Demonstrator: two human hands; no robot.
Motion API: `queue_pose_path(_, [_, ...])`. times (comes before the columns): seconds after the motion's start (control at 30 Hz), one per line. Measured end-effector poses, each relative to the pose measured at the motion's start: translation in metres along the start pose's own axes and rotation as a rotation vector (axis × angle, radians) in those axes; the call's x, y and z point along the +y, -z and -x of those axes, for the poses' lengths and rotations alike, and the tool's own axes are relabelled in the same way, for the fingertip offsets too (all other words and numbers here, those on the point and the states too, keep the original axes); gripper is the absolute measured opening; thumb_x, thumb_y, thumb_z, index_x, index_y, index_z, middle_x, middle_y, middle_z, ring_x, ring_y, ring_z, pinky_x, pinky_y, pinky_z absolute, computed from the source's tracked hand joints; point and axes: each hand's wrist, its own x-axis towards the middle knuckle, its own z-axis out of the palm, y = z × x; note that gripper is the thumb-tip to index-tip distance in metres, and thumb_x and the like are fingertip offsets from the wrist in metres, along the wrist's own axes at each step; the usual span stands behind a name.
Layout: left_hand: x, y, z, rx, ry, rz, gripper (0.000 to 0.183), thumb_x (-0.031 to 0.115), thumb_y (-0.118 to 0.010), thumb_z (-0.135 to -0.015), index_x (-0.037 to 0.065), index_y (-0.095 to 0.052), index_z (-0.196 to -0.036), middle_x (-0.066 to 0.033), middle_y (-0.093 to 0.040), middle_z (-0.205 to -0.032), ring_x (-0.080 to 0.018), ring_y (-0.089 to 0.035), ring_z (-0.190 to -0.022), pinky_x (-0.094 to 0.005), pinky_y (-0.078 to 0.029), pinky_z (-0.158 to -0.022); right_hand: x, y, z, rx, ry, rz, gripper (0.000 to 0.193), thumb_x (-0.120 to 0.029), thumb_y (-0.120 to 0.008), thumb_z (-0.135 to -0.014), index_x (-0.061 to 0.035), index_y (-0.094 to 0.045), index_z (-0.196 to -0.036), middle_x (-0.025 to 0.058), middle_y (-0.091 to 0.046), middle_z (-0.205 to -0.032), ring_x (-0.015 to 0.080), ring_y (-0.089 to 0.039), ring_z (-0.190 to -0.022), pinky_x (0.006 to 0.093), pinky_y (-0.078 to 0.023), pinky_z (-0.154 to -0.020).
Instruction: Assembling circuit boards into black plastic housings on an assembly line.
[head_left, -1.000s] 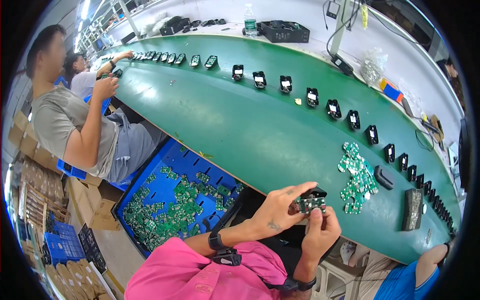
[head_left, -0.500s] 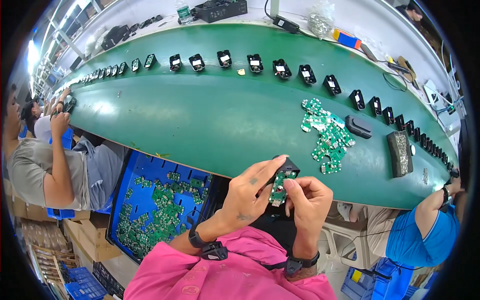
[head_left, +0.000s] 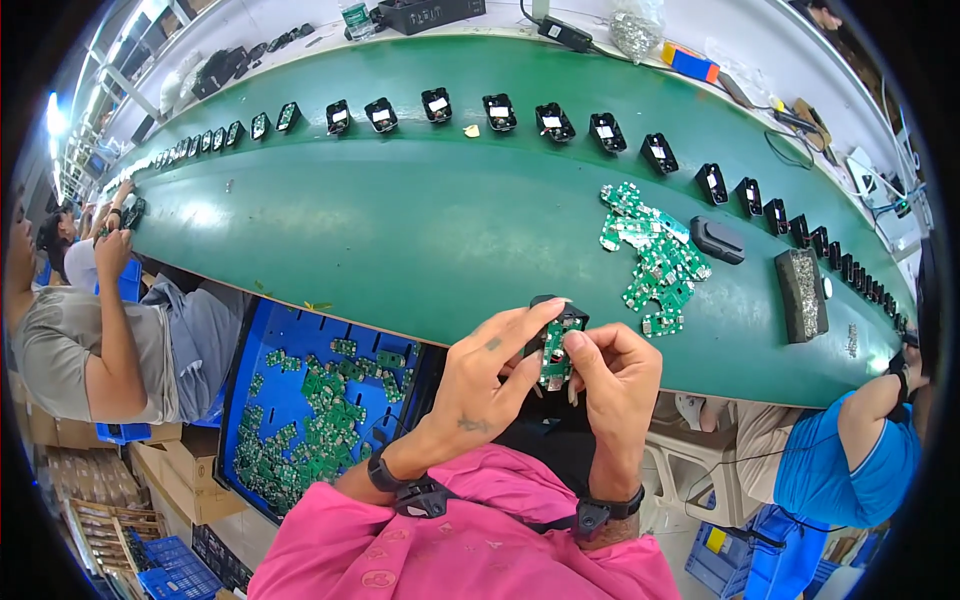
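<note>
Just over the near edge of the bench, my left hand (head_left: 478,375) grips a small black plastic housing (head_left: 573,316), tilted, partly covered by my fingers. A green circuit board (head_left: 553,362) lies at the housing's open side, its lower end with a metal connector sticking out toward me. My right hand (head_left: 615,385) is closed on the board, thumb pressed on its face. Whether the board's upper end sits inside the housing I cannot tell. Beyond my hands, a heap of loose green circuit boards (head_left: 660,260) lies on the green bench (head_left: 400,230).
A line of black housings (head_left: 500,112) runs along the bench. Near the heap are a black case (head_left: 718,240) and a dark block with small metal parts (head_left: 802,295). A blue tray of boards (head_left: 290,340) stands below, left. Co-workers sit left (head_left: 80,350) and right (head_left: 840,450).
Both hands have risen slightly in the picture, carrying the housing and board along. My right thumb still presses the board. The view has shifted a little.
</note>
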Motion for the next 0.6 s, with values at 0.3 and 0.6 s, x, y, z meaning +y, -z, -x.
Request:
queue_pose_path(0.3, [0.003,0.007,-0.005,-0.092,0.211,0.133,0.045,-0.002,-0.060,-0.090,0.001,-0.057,-0.135,-0.0146,-0.064,-0.123,-0.0100,-0.068,-0.082,-0.0251,-0.056,-0.070,0.006,-0.004,-0.001,0.058,0.023,0.083,0.021,-0.013,-0.076,-0.092,0.0015,-0.065,-0.081,-0.0001,-0.064,-0.068,0.0037,-0.055,-0.056,0.0202,-0.042,-0.048])
queue_pose_path(0.6, [-0.007,-0.003,-0.002,-0.032,0.299,0.241,0.042,-0.002,-0.057,-0.094,0.000,-0.053,-0.135,-0.0148,-0.066,-0.118,-0.0113,-0.070,-0.085,-0.0248,-0.060,-0.068,0.026,-0.009,-0.004,0.183,0.178,0.338,0.016,-0.013,-0.071,-0.095,0.0033,-0.068,-0.096,0.0030,-0.067,-0.081,0.0048,-0.057,-0.070,0.0218,-0.046,-0.060])
